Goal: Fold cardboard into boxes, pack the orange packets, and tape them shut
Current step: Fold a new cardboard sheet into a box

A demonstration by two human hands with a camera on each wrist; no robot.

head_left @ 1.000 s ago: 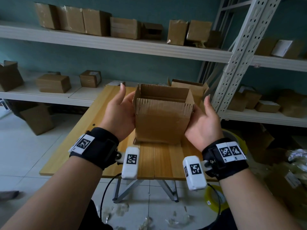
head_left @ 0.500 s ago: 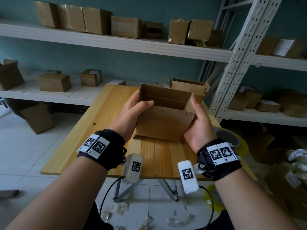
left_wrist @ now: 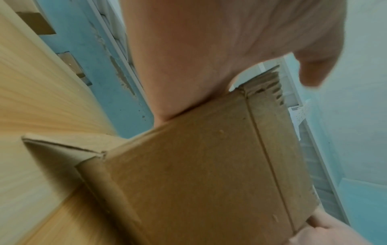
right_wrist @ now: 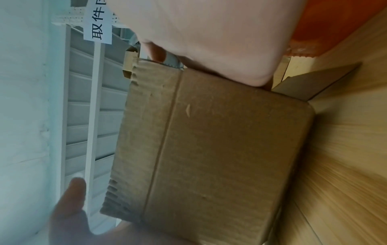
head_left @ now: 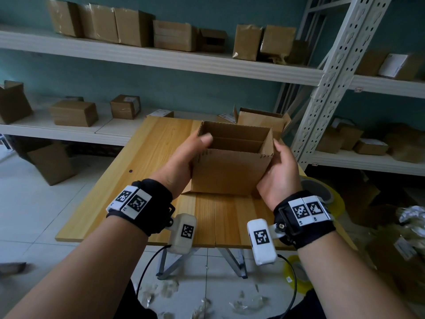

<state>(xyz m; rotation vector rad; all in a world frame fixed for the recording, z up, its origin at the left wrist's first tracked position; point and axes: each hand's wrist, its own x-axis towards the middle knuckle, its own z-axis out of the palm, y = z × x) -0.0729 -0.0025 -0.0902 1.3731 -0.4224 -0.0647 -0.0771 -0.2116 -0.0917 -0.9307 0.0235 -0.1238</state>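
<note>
A brown cardboard box (head_left: 230, 173) stands open-topped on the wooden table (head_left: 142, 185), held between both hands. My left hand (head_left: 184, 162) grips its left wall, with the thumb hooked over the rim into the opening. My right hand (head_left: 278, 178) clasps the right wall, palm against it and fingers hidden behind. A bottom flap (head_left: 187, 191) sticks out at the lower left corner. The left wrist view has the left hand (left_wrist: 209, 49) pressed on the box (left_wrist: 199, 174). In the right wrist view, something orange (right_wrist: 326, 24) lies past the right hand (right_wrist: 209, 33) on the table.
A second open box (head_left: 259, 120) sits at the table's far edge. A yellow tape roll (head_left: 322, 196) lies right of my right wrist, another on the floor (head_left: 296, 275). White shelves (head_left: 161, 56) with several boxes line the wall. A metal rack post (head_left: 333, 72) rises at right.
The box has come down from upright between flat palms, tilted, and now stands on the table. My left thumb moved over the rim into the opening; my right hand closed round the side.
</note>
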